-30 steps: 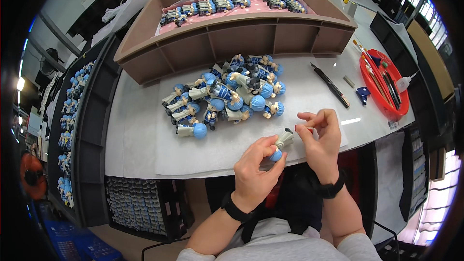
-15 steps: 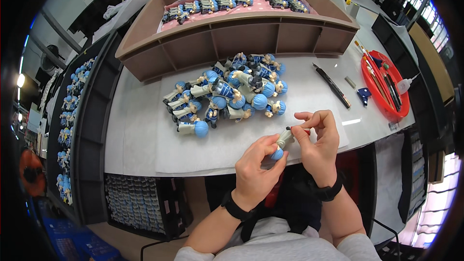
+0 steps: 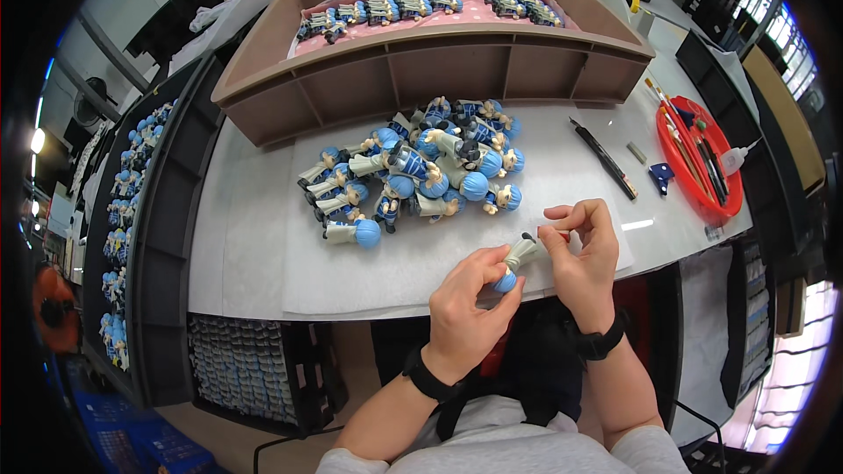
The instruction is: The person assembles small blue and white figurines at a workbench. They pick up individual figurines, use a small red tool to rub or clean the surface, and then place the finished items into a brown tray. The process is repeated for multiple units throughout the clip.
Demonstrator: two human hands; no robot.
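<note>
Right grip (image 3: 583,260), drawn back, pinches a red object (image 3: 564,235) while the left grip (image 3: 468,300) clasps a figurine (image 3: 521,253).

1. A wide fisheye view from my head looks down and ahead.
2. Nearest, low in view: my left hand (image 3: 465,305) and right hand (image 3: 586,265).
3. Farther: the table (image 3: 237,254), then a brown tray (image 3: 448,70).

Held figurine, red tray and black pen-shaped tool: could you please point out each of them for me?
Held figurine (image 3: 522,252): head view, on its pale lower clothing.
Red tray (image 3: 736,191): head view, on its right rim.
Black pen-shaped tool (image 3: 603,158): head view, on its barrel's middle.
</note>
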